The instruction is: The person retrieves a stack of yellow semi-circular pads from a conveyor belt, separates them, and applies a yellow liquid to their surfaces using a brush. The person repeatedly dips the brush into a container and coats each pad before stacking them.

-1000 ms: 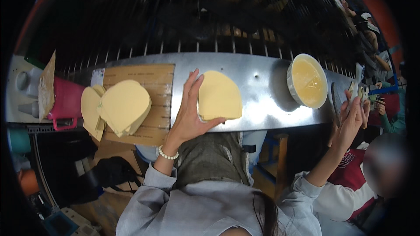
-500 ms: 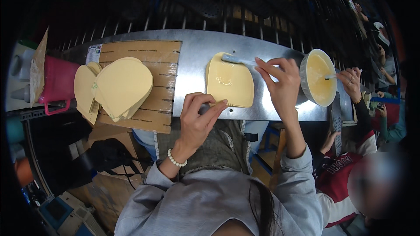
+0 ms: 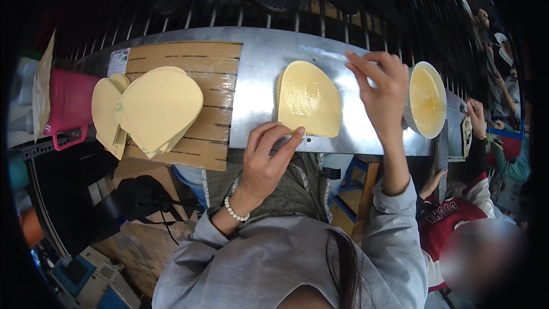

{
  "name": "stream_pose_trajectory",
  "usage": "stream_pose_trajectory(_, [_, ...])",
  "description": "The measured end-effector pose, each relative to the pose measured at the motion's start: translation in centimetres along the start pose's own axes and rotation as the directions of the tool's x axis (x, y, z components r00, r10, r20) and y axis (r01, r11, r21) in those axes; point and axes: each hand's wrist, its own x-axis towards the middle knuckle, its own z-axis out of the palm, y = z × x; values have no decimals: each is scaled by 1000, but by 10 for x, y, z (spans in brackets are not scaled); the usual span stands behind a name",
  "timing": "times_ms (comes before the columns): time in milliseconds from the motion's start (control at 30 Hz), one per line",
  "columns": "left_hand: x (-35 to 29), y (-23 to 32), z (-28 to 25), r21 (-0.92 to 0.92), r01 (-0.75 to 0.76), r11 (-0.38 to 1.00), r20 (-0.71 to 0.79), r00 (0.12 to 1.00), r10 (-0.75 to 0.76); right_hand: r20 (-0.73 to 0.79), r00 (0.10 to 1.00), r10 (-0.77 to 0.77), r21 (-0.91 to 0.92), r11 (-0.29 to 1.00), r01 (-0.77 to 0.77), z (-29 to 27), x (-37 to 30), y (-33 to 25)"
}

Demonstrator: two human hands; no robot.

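A stack of pale yellow, shoe-insole-shaped sheets (image 3: pixel 320 111) lies on the metal table, its top sheet streaked with wet, shiny paste. At its near edge, the thumb and fingers of my left hand (image 3: pixel 264 157) pinch the sheets. My right hand (image 3: pixel 384 94) is closed on the handle of a brush (image 3: pixel 325 52), which is smeared by motion beyond the stack's far right corner, apart from the sheets. Right of that hand stands a white bowl (image 3: pixel 409 94) with yellowish paste in it.
On the left, a cardboard sheet (image 3: pixel 220 91) bears more yellow cut pieces (image 3: pixel 163 103). A pink bin (image 3: pixel 73 94) stands beyond it. The metal table (image 3: pixel 366 131) ends at a rack of bars. A co-worker's hand (image 3: pixel 476 113) is near the bowl; another (image 3: pixel 434 182) holds a dark perforated piece (image 3: pixel 441 151).
The brush has come off the top sheet and swung away to the far right. Wet streaks now cover more of that sheet. The co-worker's hand has withdrawn from the bowl.
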Motion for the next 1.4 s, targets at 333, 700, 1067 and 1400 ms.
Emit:
stream_pose_trajectory(333, [3, 3, 2, -6, 6, 1000, -21, 1000, -6, 39, 979, 200, 142, 969, -204, -12, -24, 5])
stream_pose_trajectory(700, [14, 4, -2, -11, 20, 1000, -6, 1000, -20, 16, 988, 155, 144, 977, -155, 11, -37, 34])
stream_pose_trajectory(1067, [23, 0, -11, -60, 33, 998, 7, 999, -33, 270, 954, 131, 339, 914, -221, -50, -70, 18])
stream_pose_trajectory(1400, [29, -7, -23, -110, 45, 993, 64, 997, -39, 215, 960, 180, 229, 946, -229, -57, -88, -15])
